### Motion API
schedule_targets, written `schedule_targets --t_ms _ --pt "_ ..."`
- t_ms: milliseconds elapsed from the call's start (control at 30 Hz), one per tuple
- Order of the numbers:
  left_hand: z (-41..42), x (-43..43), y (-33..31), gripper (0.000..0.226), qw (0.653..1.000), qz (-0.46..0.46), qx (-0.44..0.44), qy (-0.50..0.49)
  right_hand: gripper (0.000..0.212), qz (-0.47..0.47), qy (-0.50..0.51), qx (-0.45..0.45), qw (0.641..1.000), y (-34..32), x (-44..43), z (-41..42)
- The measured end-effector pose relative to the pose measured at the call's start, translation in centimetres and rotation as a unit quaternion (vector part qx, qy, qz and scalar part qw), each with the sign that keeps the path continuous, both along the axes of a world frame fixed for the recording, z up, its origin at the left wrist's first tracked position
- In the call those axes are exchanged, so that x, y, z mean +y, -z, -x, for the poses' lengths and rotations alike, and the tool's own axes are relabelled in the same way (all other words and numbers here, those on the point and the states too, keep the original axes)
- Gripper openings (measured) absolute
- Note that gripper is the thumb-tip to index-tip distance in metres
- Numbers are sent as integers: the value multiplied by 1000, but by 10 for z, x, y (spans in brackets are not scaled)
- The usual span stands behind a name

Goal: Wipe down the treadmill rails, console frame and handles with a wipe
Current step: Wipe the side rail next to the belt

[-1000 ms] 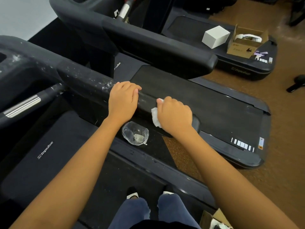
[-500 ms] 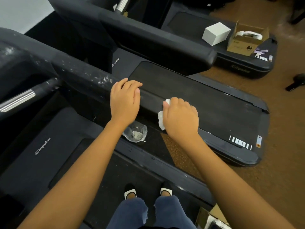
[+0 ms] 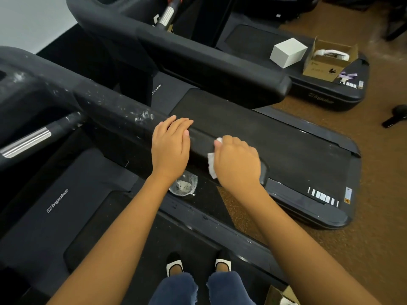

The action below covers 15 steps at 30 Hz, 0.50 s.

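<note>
The left hand (image 3: 170,148) rests flat and open on the rail (image 3: 114,111), likely for steadiness, while the right hand (image 3: 237,162) clutches the wipe (image 3: 211,165) against the rail's near right end.

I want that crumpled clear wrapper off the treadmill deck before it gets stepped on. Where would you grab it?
Judging by its pose, come straight down from above and pinch the raised crumpled middle of the clear wrapper. It lies loose and flattish on the side rail, just below the left hand, so its thin edges offer little to catch.
</note>
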<state>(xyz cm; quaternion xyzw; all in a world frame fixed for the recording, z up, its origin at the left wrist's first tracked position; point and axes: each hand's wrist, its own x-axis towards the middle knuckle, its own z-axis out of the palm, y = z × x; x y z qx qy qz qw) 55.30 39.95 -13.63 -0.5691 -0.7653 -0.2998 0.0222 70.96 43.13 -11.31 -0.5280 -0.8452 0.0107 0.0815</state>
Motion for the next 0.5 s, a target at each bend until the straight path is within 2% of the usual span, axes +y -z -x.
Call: schedule_targets --t_ms 167,300,400,500 --pt "4 0 -2 43 1000 8 19 14 48 37 40 -11 998 -5 5 29" --pt "9 0 -3 44 999 2 27 33 51 61 -22 10 998 -7 16 64" --pt "9 -1 -3 44 999 12 29 34 44 83 -38 -5 996 -5 23 37" --pt "7 -2 -4 42 999 18 25 32 28 99 -43 -36 994 -3 29 -7"
